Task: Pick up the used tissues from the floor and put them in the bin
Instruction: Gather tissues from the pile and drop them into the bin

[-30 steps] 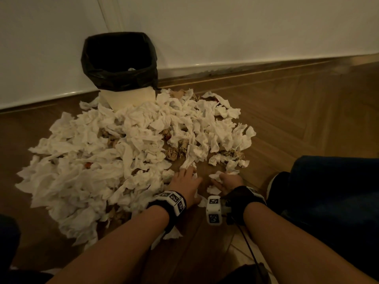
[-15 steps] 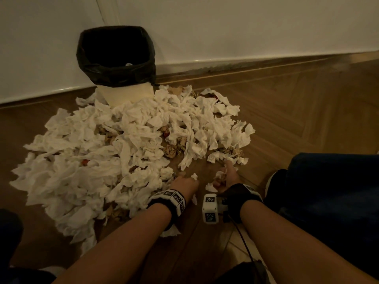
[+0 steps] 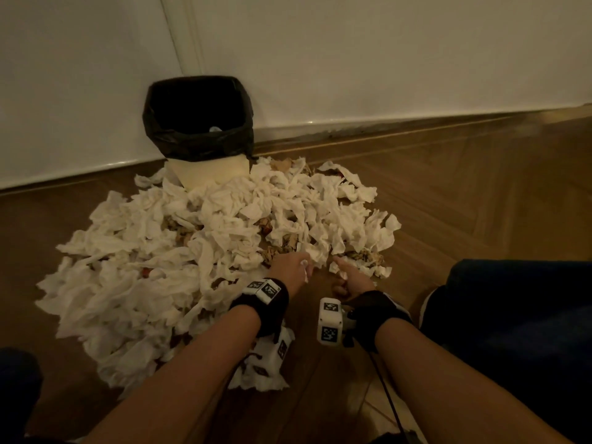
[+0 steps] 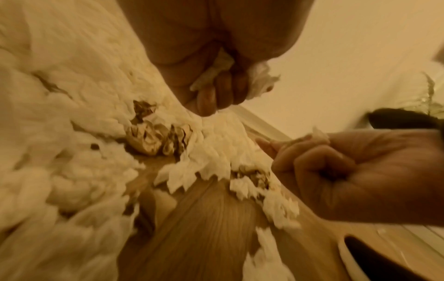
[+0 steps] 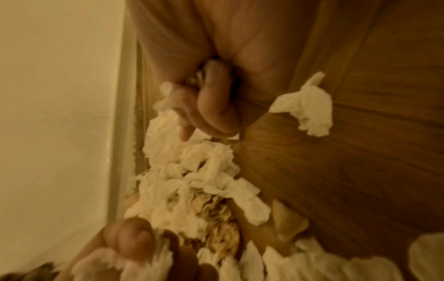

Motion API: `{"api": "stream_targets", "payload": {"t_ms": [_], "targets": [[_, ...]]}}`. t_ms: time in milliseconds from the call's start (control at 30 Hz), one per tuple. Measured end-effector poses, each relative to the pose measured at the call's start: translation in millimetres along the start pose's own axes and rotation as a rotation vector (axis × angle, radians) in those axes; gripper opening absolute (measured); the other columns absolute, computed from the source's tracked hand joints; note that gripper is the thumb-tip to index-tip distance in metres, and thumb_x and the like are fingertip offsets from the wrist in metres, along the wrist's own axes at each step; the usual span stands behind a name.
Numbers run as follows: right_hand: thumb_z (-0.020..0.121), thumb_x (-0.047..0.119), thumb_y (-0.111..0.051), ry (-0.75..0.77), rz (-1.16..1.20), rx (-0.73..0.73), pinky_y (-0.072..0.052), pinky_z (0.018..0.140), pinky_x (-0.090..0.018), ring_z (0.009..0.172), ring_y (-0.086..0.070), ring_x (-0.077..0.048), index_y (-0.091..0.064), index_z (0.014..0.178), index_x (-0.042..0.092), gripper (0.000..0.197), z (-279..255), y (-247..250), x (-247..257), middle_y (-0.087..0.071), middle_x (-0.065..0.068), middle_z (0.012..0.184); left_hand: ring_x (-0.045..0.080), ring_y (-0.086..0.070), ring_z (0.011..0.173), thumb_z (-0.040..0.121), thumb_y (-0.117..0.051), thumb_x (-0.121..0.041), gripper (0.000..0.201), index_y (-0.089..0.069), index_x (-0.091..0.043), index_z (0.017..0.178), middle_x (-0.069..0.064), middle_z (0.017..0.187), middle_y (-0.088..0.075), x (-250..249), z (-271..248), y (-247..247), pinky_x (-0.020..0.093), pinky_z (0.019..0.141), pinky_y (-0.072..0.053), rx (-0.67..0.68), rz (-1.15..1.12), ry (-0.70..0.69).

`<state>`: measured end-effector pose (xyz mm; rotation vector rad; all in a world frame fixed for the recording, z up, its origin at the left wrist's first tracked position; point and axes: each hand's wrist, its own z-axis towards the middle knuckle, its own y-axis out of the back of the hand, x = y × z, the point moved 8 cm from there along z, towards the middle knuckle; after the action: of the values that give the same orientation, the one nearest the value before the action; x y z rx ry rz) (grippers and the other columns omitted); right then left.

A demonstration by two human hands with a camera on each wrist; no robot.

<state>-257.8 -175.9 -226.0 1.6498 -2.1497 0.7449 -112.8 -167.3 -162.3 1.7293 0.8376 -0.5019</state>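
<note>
Clutching tissue scraps, both hands work the tissue heap banked against the bin.

- The tissues are white, some stained brown.
- The bin is cream with a black bag.
- The floor is brown wood in zigzags.

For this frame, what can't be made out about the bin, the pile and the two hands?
- Black-lined bin, head view: its dark liner hides the contents, bar one pale speck.
- Heap of white crumpled tissues, head view: the brown scraps within are too dim to identify.
- Left hand, left wrist view: grips tissue; blur and curled fingers hide how much.
- Right hand, right wrist view: the same.
</note>
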Motion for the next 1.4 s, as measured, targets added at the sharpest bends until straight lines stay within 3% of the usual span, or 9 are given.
{"api": "stream_targets", "payload": {"t_ms": [167, 400, 533, 633, 800, 967, 1067, 1233, 1400], "targets": [[0.096, 0.048, -0.043, 0.031, -0.019, 0.120, -0.020, 0.033, -0.016, 0.033, -0.024, -0.008, -0.060, 0.102, 0.012, 0.040, -19, -40, 22, -0.034, 0.004, 0.049, 0.020, -0.041, 0.065, 0.096, -0.043, -0.024, 0.030, -0.040, -0.010, 0.070, 0.002, 0.066, -0.041, -8, 6, 47, 0.030, 0.060, -0.029, -0.194, -0.123, -0.040], [0.099, 0.018, -0.028, 0.111, -0.083, 0.076, -0.018, 0.032, -0.013, 0.031, -0.021, -0.008, -0.050, 0.094, 0.018, 0.023, -34, -82, 52, -0.032, 0.004, 0.047, 0.015, -0.041, 0.052, 0.097, -0.029, -0.007, 0.020, -0.034, -0.013, 0.116, 0.000, 0.062, -0.042, -7, 4, 103, 0.026, 0.046, -0.029, -0.383, -0.213, -0.069], [0.101, 0.036, -0.033, 0.219, -0.109, 0.094, -0.023, 0.037, -0.018, 0.040, -0.026, -0.011, -0.049, 0.092, 0.014, 0.028, -40, -110, 82, -0.035, 0.001, 0.055, 0.029, -0.045, 0.110, 0.084, -0.033, 0.010, 0.042, -0.041, -0.007, 0.121, 0.016, 0.118, -0.044, 0, 10, 141, 0.036, 0.094, -0.040, -0.405, -0.334, -0.024], [0.099, 0.030, -0.040, 0.232, -0.116, 0.227, -0.028, 0.042, -0.024, 0.046, -0.032, -0.015, -0.046, 0.077, 0.014, 0.028, -45, -144, 106, -0.038, 0.000, 0.047, 0.033, -0.036, 0.119, 0.085, -0.032, 0.012, 0.045, -0.039, -0.007, 0.125, 0.017, 0.130, -0.030, 10, 17, 180, 0.040, 0.106, -0.032, -0.454, -0.365, 0.039], [0.091, -0.009, -0.034, 0.433, -0.562, 0.274, -0.028, 0.050, -0.026, 0.054, -0.032, -0.016, -0.034, 0.064, 0.014, 0.035, -60, -210, 160, -0.035, -0.005, 0.060, 0.028, -0.060, 0.105, 0.093, -0.030, 0.010, 0.026, -0.045, -0.006, 0.108, 0.023, 0.125, -0.038, 2, 22, 255, 0.032, 0.093, -0.046, -0.587, -0.519, -0.137], [0.094, -0.007, -0.041, 0.663, -0.672, 0.320, -0.046, 0.055, -0.028, 0.055, -0.050, -0.020, -0.045, 0.067, 0.007, 0.031, -76, -273, 194, -0.047, -0.010, 0.063, 0.022, -0.067, 0.055, 0.095, -0.033, -0.008, 0.026, -0.056, -0.002, 0.105, 0.008, 0.073, -0.056, 22, 33, 306, 0.026, 0.054, -0.055, -0.665, -0.868, 0.024], [0.097, -0.005, -0.037, 0.698, -0.716, 0.382, -0.039, 0.036, -0.013, 0.031, -0.047, -0.006, -0.040, 0.062, 0.008, 0.037, -82, -306, 194, -0.048, -0.003, 0.049, 0.035, -0.065, 0.075, 0.094, -0.040, -0.003, 0.029, -0.056, 0.001, 0.117, 0.014, 0.086, -0.061, 15, 40, 322, 0.044, 0.074, -0.055, -0.633, -0.497, 0.063], [0.093, 0.011, -0.050, 0.814, -0.975, 0.281, -0.046, 0.057, -0.023, 0.063, -0.057, -0.018, -0.052, 0.071, 0.020, 0.024, -76, -336, 193, -0.064, -0.013, 0.086, 0.037, -0.058, 0.103, 0.092, -0.043, -0.001, 0.032, -0.052, -0.007, 0.122, 0.020, 0.116, -0.059, 16, 52, 330, 0.041, 0.090, -0.048, -0.659, -0.139, 0.114], [0.094, 0.006, -0.047, 0.678, -0.859, 0.371, -0.052, 0.066, -0.029, 0.090, -0.061, -0.026, -0.033, 0.139, 0.003, 0.048, -73, -356, 185, -0.047, -0.024, 0.136, 0.029, -0.059, 0.078, 0.096, -0.045, -0.016, 0.056, -0.017, -0.014, 0.145, 0.023, 0.120, -0.055, 25, 67, 332, 0.036, 0.065, -0.050, -0.640, -0.484, 0.100]]}}
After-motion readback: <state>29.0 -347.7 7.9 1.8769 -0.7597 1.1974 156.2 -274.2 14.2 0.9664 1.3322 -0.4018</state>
